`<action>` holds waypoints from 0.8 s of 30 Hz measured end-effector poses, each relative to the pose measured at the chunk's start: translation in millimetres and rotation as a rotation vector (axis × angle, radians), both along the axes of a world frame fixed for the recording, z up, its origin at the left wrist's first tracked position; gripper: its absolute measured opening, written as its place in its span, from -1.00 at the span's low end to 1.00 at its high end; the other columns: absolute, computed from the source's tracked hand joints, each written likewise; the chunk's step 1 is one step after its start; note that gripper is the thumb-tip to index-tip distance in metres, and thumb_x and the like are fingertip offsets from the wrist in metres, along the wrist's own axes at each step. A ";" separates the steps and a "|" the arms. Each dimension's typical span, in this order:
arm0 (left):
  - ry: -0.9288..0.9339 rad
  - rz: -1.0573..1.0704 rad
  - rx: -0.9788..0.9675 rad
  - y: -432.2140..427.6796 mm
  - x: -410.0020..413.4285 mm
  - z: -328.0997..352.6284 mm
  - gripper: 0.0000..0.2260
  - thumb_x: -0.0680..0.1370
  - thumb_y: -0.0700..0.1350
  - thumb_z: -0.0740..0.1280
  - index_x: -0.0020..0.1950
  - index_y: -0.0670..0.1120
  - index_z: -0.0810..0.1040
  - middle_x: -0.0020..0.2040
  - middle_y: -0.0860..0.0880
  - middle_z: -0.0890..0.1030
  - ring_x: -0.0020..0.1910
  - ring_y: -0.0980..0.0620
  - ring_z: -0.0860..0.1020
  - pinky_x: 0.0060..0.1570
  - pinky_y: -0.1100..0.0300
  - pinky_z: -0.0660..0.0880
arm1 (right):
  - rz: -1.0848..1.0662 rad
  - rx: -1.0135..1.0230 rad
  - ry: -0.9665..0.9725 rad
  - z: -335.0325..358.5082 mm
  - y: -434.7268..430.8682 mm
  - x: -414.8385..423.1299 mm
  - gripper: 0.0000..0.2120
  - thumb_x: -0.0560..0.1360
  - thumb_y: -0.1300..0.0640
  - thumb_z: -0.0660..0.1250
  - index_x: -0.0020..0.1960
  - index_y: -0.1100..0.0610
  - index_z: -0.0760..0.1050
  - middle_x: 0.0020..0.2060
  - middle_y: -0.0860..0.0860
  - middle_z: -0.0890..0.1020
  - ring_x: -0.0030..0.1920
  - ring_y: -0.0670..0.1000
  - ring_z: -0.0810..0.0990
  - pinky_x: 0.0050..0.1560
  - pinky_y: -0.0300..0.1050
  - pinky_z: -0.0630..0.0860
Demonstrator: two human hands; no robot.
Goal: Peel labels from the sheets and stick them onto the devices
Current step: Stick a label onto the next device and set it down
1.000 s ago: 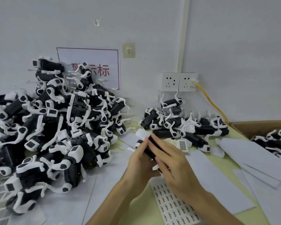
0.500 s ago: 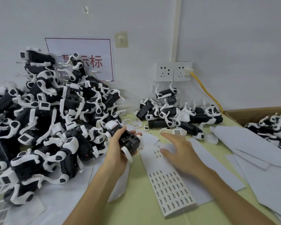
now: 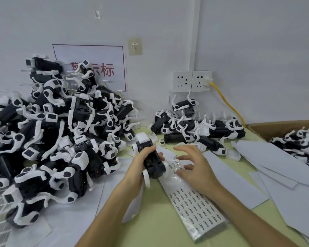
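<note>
Left hand [image 3: 141, 163] grip clamped on one black-and-white plastic device [image 3: 151, 157]; right hand [image 3: 194, 166] fingers apart, resting on one long white label sheet [image 3: 194, 205] just beside it. Piles too tangled to count.

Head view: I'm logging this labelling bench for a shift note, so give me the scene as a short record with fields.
left hand: left hand grips a black-and-white device above the table
right hand: right hand, fingers spread, rests on the label sheet
label sheet: top end bare, rows of labels remain lower down
big pile: device pile at left against the wall
small pile: second heap below the wall sockets
box: cardboard box at right, holding more devices
</note>
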State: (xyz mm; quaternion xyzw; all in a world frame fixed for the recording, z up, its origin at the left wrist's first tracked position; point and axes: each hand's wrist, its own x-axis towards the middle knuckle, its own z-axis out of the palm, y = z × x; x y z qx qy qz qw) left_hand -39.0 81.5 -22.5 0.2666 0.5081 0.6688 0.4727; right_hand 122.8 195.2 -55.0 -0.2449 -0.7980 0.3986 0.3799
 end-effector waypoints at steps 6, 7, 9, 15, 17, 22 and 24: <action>0.158 -0.097 -0.043 -2.3 0.8 -2.6 -0.61 0.43 0.14 0.46 -0.01 -0.19 0.67 -0.11 -0.11 0.71 -0.22 -0.01 0.66 -0.26 0.15 0.58 | 0.054 0.028 0.098 6.0 -8.8 -2.5 -0.45 0.41 0.49 0.46 0.18 -0.09 0.61 0.19 -0.20 0.47 0.15 -0.11 0.62 0.03 -0.21 0.60; 0.162 -0.108 -0.033 -2.8 0.3 -2.3 -0.60 0.41 0.15 0.45 -0.03 -0.19 0.68 -0.12 -0.11 0.70 -0.22 -0.01 0.66 -0.26 0.16 0.58 | 0.045 0.028 0.085 6.2 -9.2 -3.2 -0.46 0.41 0.47 0.47 0.17 -0.10 0.61 0.18 -0.22 0.47 0.13 -0.10 0.62 0.03 -0.18 0.61; 0.186 -0.141 0.008 -4.0 -0.4 -1.1 -0.60 0.40 0.17 0.45 -0.07 -0.17 0.70 -0.08 -0.09 0.71 -0.19 0.00 0.65 -0.20 0.16 0.57 | 0.020 0.039 0.053 5.8 -8.5 -4.0 -0.53 0.44 0.41 0.49 0.16 -0.09 0.62 0.12 -0.25 0.50 0.06 -0.12 0.62 0.00 -0.15 0.61; 0.231 -0.160 0.079 -3.3 5.2 -1.5 -0.49 0.33 0.17 0.48 0.07 -0.21 0.71 0.12 -0.14 0.73 0.00 -0.01 0.68 -0.07 0.17 0.60 | -0.060 0.094 0.079 6.1 -4.1 -3.2 -0.79 0.51 0.22 0.53 0.05 -0.04 0.67 -0.12 -0.16 0.69 -0.14 -0.11 0.66 -0.15 -0.30 0.55; 0.245 -0.162 0.095 -3.4 7.3 -2.4 -0.59 0.34 0.16 0.48 -0.03 -0.13 0.74 0.12 -0.14 0.73 0.05 0.01 0.69 -0.03 0.17 0.59 | -0.081 0.125 0.074 5.4 -2.7 -3.0 -0.82 0.50 0.23 0.52 0.04 -0.01 0.69 -0.15 -0.15 0.69 -0.16 -0.10 0.65 -0.18 -0.33 0.53; 0.276 -0.167 0.116 -4.4 6.9 -2.1 -0.60 0.38 0.18 0.46 -0.03 -0.12 0.75 0.13 -0.14 0.73 0.08 -0.05 0.68 0.07 0.09 0.58 | -0.105 0.228 0.086 6.9 -4.0 -2.2 -0.90 0.48 0.11 0.54 -0.01 0.05 0.70 -0.15 -0.14 0.68 -0.17 -0.06 0.64 -0.18 -0.35 0.49; 0.275 -0.165 0.119 -4.3 7.8 -2.8 -0.56 0.39 0.19 0.45 0.02 -0.15 0.74 0.14 -0.16 0.72 0.09 -0.09 0.68 0.12 0.04 0.59 | -0.106 0.241 0.101 9.1 -5.2 -2.6 -0.92 0.47 0.07 0.53 -0.07 0.05 0.69 -0.18 -0.13 0.67 -0.18 -0.06 0.63 -0.19 -0.29 0.51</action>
